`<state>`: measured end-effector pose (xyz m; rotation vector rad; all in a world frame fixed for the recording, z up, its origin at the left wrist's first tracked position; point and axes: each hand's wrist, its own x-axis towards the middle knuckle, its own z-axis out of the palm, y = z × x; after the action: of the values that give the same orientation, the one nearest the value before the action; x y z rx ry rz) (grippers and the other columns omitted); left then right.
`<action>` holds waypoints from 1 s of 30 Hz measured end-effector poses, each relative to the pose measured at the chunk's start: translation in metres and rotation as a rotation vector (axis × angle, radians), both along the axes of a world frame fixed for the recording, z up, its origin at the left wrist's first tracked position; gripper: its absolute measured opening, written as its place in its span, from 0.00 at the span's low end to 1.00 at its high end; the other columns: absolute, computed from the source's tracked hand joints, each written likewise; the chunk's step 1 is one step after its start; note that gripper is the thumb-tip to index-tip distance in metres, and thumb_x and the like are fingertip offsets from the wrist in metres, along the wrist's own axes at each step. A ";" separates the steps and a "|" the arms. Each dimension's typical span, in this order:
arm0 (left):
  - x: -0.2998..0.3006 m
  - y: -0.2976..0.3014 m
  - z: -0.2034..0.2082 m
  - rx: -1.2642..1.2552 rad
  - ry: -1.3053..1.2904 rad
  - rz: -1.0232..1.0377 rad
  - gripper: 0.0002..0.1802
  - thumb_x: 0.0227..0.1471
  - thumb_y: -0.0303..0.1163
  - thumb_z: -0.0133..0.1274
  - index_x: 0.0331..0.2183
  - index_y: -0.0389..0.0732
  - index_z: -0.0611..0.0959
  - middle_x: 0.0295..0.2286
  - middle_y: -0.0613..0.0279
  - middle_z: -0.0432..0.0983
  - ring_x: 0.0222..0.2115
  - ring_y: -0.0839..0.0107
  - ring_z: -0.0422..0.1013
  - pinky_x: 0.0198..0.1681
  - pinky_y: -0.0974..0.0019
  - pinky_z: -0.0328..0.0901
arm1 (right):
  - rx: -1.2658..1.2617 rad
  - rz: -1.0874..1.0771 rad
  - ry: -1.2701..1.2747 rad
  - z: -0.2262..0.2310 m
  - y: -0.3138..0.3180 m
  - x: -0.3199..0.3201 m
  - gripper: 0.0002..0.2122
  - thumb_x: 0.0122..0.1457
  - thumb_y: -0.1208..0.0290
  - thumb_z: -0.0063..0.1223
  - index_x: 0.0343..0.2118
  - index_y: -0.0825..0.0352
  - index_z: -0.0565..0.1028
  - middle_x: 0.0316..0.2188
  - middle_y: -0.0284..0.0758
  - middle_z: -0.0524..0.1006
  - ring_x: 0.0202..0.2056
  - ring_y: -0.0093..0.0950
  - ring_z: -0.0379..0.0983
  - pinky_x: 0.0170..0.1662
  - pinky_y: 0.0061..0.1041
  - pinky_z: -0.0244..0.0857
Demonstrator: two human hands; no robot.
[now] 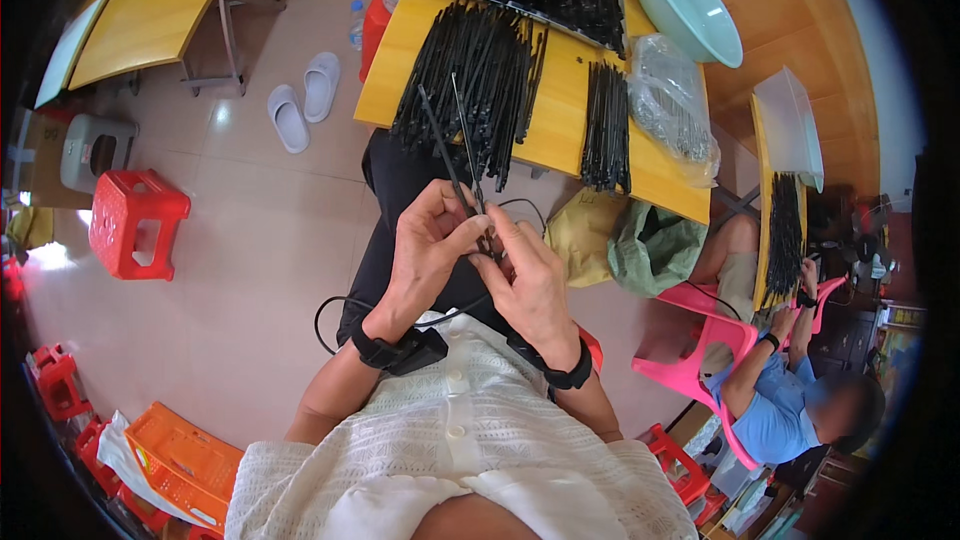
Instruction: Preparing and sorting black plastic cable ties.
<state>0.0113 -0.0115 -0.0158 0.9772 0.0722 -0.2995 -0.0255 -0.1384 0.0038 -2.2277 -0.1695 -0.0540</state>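
Note:
Both my hands meet in front of my lap, fingers closed. My left hand (425, 252) pinches a thin black rod (439, 140) that points up and away. Close beside it, a thin shiny metal rod (464, 125) rises from the fingers of my right hand (528, 285). The rods' lower ends, partly hidden by my fingers, come together between the hands. Just beyond lies a wide pile of slim black rods (455, 75) on the yellow table (565, 75), overhanging its near edge. A smaller row of black rods (606, 130) lies to the right.
A tray (622, 12) heaped with black rods, a clear plastic bag (672, 105) and a pale green basin (690, 5) are on the table. Sacks (652, 248) stand below. A seated co-worker (765, 405) handles rods at right. Red stool (138, 225) and slippers (288, 118) are left.

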 end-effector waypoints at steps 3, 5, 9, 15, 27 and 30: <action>0.001 0.002 -0.011 0.175 -0.113 -0.066 0.12 0.46 0.22 0.53 0.36 0.36 0.72 0.25 0.66 0.68 0.27 0.79 0.68 0.29 0.77 0.64 | -0.031 -0.058 -0.071 -0.003 -0.004 -0.001 0.22 0.46 0.80 0.54 0.48 0.69 0.67 0.23 0.40 0.69 0.22 0.35 0.69 0.24 0.29 0.63; 0.003 0.006 -0.002 0.429 -0.205 -0.097 0.22 0.45 0.24 0.55 0.45 0.35 0.71 0.28 0.64 0.69 0.31 0.78 0.68 0.32 0.77 0.64 | -0.063 -0.133 -0.036 0.002 -0.018 0.003 0.21 0.46 0.80 0.54 0.47 0.70 0.68 0.22 0.41 0.69 0.21 0.33 0.68 0.24 0.29 0.62; 0.008 0.022 0.019 0.335 -0.153 -0.048 0.19 0.47 0.26 0.54 0.43 0.36 0.72 0.32 0.64 0.68 0.31 0.79 0.68 0.32 0.77 0.64 | -0.208 -0.356 -0.120 0.004 -0.071 0.029 0.18 0.46 0.78 0.53 0.43 0.73 0.70 0.18 0.41 0.69 0.17 0.30 0.65 0.23 0.27 0.60; 0.007 0.031 0.027 0.280 -0.149 -0.043 0.13 0.48 0.24 0.51 0.39 0.33 0.73 0.32 0.63 0.70 0.30 0.80 0.69 0.32 0.76 0.66 | -0.407 -0.425 -0.032 -0.004 -0.138 0.064 0.17 0.46 0.77 0.54 0.41 0.75 0.71 0.14 0.42 0.68 0.17 0.33 0.65 0.24 0.29 0.60; -0.007 0.069 0.104 -0.076 -0.649 0.164 0.20 0.41 0.29 0.56 0.37 0.28 0.74 0.29 0.55 0.67 0.30 0.63 0.72 0.34 0.67 0.69 | -0.542 -0.413 -0.165 0.011 -0.134 0.061 0.17 0.50 0.68 0.54 0.40 0.73 0.72 0.21 0.43 0.71 0.20 0.35 0.67 0.27 0.32 0.61; -0.022 0.098 0.140 0.103 -0.856 0.063 0.26 0.41 0.40 0.60 0.43 0.42 0.73 0.30 0.60 0.64 0.29 0.68 0.66 0.30 0.68 0.66 | -0.192 -0.328 -0.114 0.060 -0.107 0.056 0.18 0.48 0.74 0.57 0.43 0.71 0.71 0.24 0.34 0.70 0.19 0.20 0.63 0.24 0.19 0.59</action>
<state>-0.0111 0.0865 0.1240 1.1344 -0.6662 0.1985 0.0306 -0.2449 0.0642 -2.4248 0.1367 -0.3567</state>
